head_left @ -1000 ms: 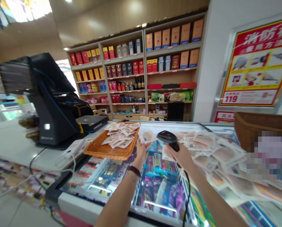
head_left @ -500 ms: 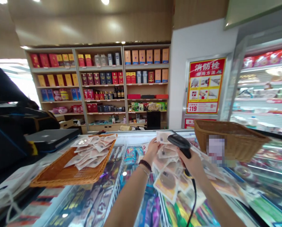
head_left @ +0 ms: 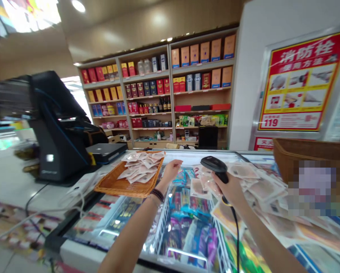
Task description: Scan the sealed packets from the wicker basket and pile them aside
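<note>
A black barcode scanner (head_left: 214,165) with a hanging cable is gripped in my right hand (head_left: 229,189), over the glass freezer top. Beneath and around it lie flat clear packets (head_left: 201,186), with a larger spread of packets (head_left: 268,189) to the right. My left hand (head_left: 172,170), a beaded bracelet on its wrist, is raised just right of the orange wicker tray (head_left: 110,185). Its fingers are bent and close together, and whether anything small is between them cannot be made out. A heap of packets (head_left: 141,167) lies in the tray.
A brown wicker basket (head_left: 280,155) stands at the right edge. At the left are a black register terminal (head_left: 52,132), a flat black device (head_left: 107,151) and white cables (head_left: 44,214). Shelves of boxed goods (head_left: 150,87) line the back wall. Wrapped goods fill the freezer below the glass.
The view has turned left. My left hand has moved away from the scanner and the packet it held, toward the orange tray. My right hand still holds the scanner.
</note>
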{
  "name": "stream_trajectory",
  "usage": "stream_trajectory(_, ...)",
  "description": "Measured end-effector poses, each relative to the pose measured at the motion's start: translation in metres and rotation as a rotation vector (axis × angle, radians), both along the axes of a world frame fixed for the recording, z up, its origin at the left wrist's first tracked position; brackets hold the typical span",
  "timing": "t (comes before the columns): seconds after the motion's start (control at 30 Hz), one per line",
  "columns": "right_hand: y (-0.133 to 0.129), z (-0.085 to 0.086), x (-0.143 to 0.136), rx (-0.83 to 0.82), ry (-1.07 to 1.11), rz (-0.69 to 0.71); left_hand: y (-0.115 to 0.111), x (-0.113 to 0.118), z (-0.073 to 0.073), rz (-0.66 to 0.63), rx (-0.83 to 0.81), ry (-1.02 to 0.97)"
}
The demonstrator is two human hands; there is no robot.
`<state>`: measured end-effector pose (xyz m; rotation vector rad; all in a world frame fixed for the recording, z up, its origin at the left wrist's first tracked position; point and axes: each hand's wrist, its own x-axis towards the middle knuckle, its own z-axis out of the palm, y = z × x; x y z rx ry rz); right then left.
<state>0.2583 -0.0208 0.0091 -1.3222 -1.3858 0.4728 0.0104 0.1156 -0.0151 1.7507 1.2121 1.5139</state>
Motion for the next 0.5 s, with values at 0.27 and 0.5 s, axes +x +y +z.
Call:
stream_trajectory(0.27, 0.017, 0.002, -0.092, -0.051, -0.053, 0.227, -0.041, -0.169, 0.016, 0.511, -0.180, 0.365)
stream_trajectory(0.5, 0.013, -0.014, -0.131, -0.096, -0.137, 0.287, -0.060, -0.223, 0.009, 0.611, -0.428, 0.738)
